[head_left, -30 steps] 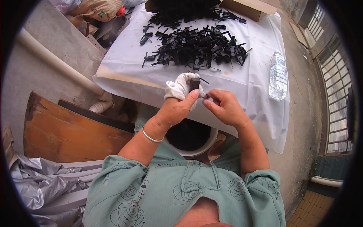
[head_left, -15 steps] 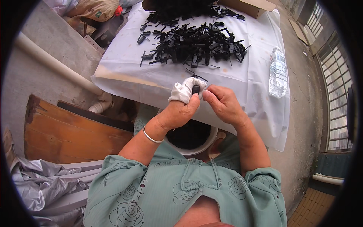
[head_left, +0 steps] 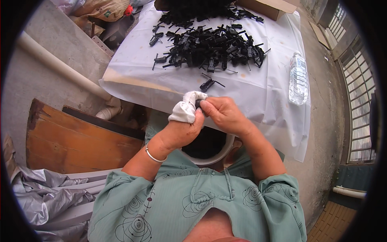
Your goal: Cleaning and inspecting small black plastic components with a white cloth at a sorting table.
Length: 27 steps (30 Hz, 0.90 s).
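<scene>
Left hand (head_left: 186, 123), partly in creased white cloth (head_left: 183, 111), grips a dark piece (head_left: 197, 104); right hand (head_left: 223, 113) curled beside it, hold unclear.

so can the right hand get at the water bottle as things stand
Probably yes: only white sheeting shows between the right hand and the water bottle, though that hand is close against a small dark piece in the left hand.

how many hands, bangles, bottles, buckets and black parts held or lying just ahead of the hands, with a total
Left hand and right hand: 2
Silver bangle: 1
Clear plastic bottle: 1
White bucket: 1
Held black part and loose black part ahead: 2
Total: 7
</scene>
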Motion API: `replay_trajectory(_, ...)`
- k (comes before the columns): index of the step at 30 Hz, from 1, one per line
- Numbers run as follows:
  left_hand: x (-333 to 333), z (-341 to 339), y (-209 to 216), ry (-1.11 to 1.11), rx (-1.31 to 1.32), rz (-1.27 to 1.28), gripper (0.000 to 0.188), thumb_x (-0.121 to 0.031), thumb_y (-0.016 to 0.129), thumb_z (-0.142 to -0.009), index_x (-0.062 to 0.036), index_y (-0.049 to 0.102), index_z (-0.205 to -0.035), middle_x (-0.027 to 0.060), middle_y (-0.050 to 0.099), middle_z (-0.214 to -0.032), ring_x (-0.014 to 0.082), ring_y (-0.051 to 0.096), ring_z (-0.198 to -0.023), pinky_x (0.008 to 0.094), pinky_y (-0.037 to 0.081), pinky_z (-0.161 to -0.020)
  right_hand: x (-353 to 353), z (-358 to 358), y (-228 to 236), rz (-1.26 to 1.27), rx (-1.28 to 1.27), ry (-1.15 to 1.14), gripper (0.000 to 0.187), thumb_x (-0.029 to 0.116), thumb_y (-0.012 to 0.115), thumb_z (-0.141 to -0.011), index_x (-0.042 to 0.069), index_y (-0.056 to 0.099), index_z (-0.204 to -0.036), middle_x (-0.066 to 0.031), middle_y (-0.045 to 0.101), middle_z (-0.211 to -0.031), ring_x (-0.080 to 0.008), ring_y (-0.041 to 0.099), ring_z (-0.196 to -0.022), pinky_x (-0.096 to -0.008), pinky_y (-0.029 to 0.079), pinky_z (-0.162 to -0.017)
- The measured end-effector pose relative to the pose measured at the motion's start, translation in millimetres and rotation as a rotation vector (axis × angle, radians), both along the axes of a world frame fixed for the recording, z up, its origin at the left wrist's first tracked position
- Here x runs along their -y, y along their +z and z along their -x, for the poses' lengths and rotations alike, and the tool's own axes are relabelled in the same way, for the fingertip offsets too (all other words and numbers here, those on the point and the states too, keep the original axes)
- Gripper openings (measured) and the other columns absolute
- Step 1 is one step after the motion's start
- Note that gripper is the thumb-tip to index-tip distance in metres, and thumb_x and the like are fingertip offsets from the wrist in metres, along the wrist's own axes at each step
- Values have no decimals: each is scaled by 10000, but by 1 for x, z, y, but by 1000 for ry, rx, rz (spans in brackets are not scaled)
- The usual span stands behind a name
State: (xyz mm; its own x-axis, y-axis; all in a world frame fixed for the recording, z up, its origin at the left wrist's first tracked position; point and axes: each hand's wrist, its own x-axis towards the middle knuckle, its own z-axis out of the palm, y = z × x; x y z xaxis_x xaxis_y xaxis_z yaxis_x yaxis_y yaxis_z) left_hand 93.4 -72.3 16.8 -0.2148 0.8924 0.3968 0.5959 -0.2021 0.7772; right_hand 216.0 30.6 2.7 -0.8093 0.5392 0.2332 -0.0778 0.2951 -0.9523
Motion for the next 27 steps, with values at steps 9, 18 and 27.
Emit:
replay_trajectory(9, 7, 33, 4, 35, -406, 25, 284, -23, 568, -778, -31, 597, -1060, 139, 593, -1045, 312, 534, -990, 364, 427, -874, -40, -8, -19, -756, 240, -531, 146, 147, 591, -808, 8, 570, -766, -131, 577, -699, -267, 507, -567, -334, 419, -550)
replay_trajectory(18, -4, 15, 50, -523, -460, 34, 294, -21, 681, -655, -73, 614, -937, 127, 600, -946, 280, 571, -832, 334, 472, -718, -42, -30, 7, 5, 240, 276, 95, 81, 564, -819, -12, 577, -807, 39, 510, -682, -38, 415, -650, -218, 363, -565)
replay_trajectory(27, -12, 26, 60, -653, -56, 25, 286, 32, 622, -779, 35, 517, -1045, 87, 603, -948, 143, 577, -879, 267, 468, -775, -34, -26, 14, 396, 134, 392, 235, 181, 616, -828, 6, 615, -984, 60, 536, -714, -13, 376, -557, -170, 294, -471)
